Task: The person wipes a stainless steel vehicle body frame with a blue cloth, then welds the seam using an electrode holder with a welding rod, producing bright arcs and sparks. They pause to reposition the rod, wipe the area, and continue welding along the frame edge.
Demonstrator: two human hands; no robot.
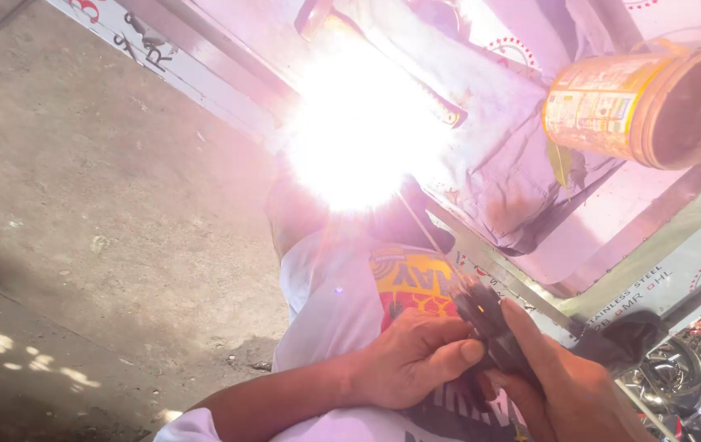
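A: Electrode holder, low centre-right, dark clamp body. Both hands on it: left hand wrapped over the near side with the thumb along the body, right hand closed around the handle end below. Thin welding rod runs up from it into the arc glare.

B: Handling?

A: My read is rigid, chunky, moderate weight, not fragile. Take it by the insulated handle; keep off the clamp nose and the rod, likely hot. Rod is a slim stiff wire and would probably flex a bit at the tip.

B: Big to small, the rest?

A: Concrete floor, grey, rough, pitted, sun patches lower left. Steel frame, flat shiny stainless strips and sheet, hard edges, partly under a film or printed wrap. White cloth with a red-yellow print, soft, draped under the hands. Bucket, yellow plastic cylinder on its side upper right, dirty inside, scuffed label.

B: Weld point?

A: Can't tell, glare blows it out completely. Dark glossy thing at lower right corner, also unclear.
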